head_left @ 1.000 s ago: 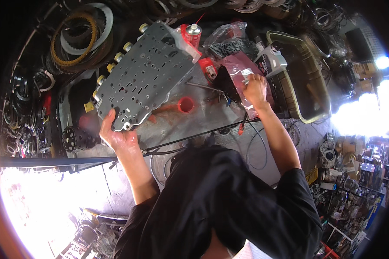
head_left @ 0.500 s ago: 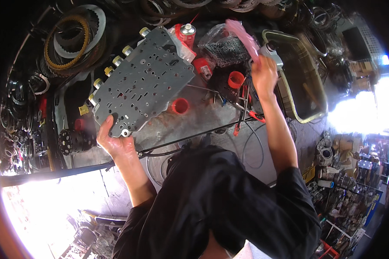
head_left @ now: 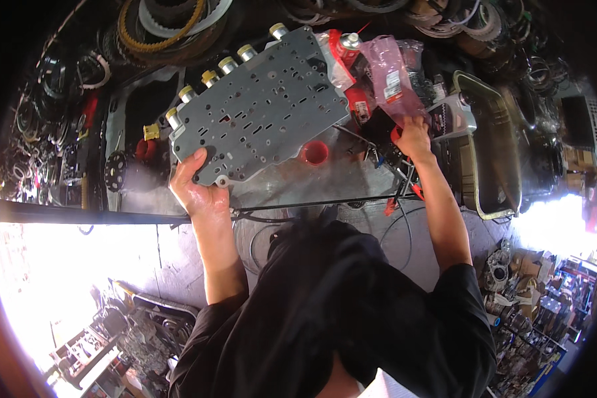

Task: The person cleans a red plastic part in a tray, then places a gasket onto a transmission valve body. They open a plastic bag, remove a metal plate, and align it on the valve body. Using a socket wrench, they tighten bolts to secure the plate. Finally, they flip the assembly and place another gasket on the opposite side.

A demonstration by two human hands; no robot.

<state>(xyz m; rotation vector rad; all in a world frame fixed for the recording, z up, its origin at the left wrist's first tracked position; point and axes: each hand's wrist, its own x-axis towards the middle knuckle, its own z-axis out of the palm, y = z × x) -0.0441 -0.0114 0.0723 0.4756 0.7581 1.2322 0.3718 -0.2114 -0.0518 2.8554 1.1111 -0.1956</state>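
A grey valve body, flat and full of holes and slots, is tilted up at the left. Along its far left edge stick out several solenoids with yellowish ends. My left hand grips its near left corner, thumb on top and the other fingers beneath. To the right, my right hand is closed on the lower end of a pink plastic bag with a label. The bag spreads away from the hand over red items and a clear wrapper; its contents cannot be made out. My right fingertips are partly hidden.
A red cup stands on the metal bench just right of the valve body. A spray can is behind. Red-handled pliers lie near the bench edge. A grey bottle and a deep oil pan sit right; toothed rings lie far left.
The view has shifted, so the bench appears further right. My right hand has come nearer with the pink bag, which now lies spread out. My left hand keeps its grip on the valve body.
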